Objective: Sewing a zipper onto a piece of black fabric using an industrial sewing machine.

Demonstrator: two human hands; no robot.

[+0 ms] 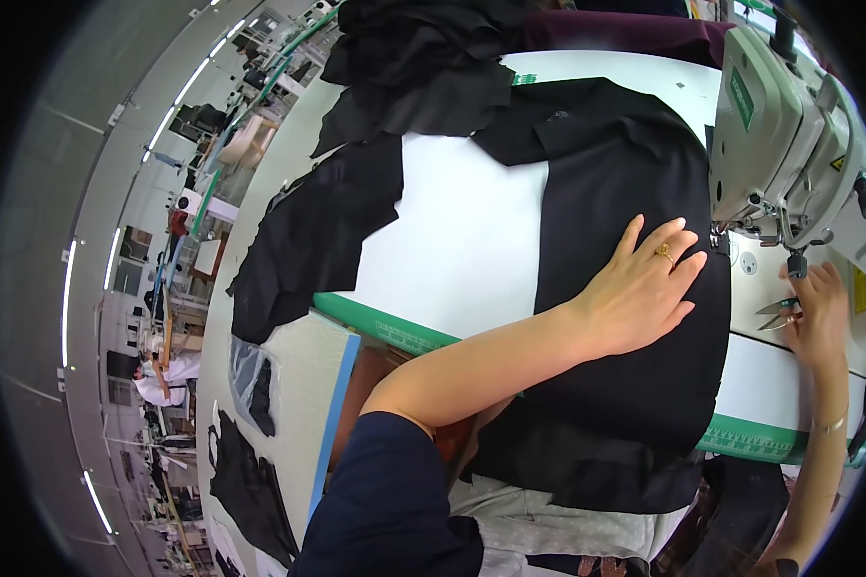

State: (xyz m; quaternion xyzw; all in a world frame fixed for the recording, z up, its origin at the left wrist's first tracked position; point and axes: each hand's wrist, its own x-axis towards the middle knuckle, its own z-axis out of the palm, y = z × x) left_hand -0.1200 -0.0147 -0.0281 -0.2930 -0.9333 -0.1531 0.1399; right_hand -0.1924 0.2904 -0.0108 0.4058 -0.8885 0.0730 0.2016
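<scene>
My left hand (643,288) lies flat with fingers spread on a large black fabric panel (616,385), a ring on one finger. The panel's right edge runs close beside the needle and presser foot (718,238) of a white sewing machine (765,125). Right of the needle area, my right hand (820,313) holds a small pair of thread snips (777,313), their blades pointing left toward the fabric. The panel drapes over the table's front edge toward my lap.
More black fabric pieces lie at the far left (322,231), with a dark heap (414,67) behind. A green measuring strip (385,322) edges the white table (471,221). At left stands a side surface with a blue edge (335,423) and a clear plastic bag (253,385).
</scene>
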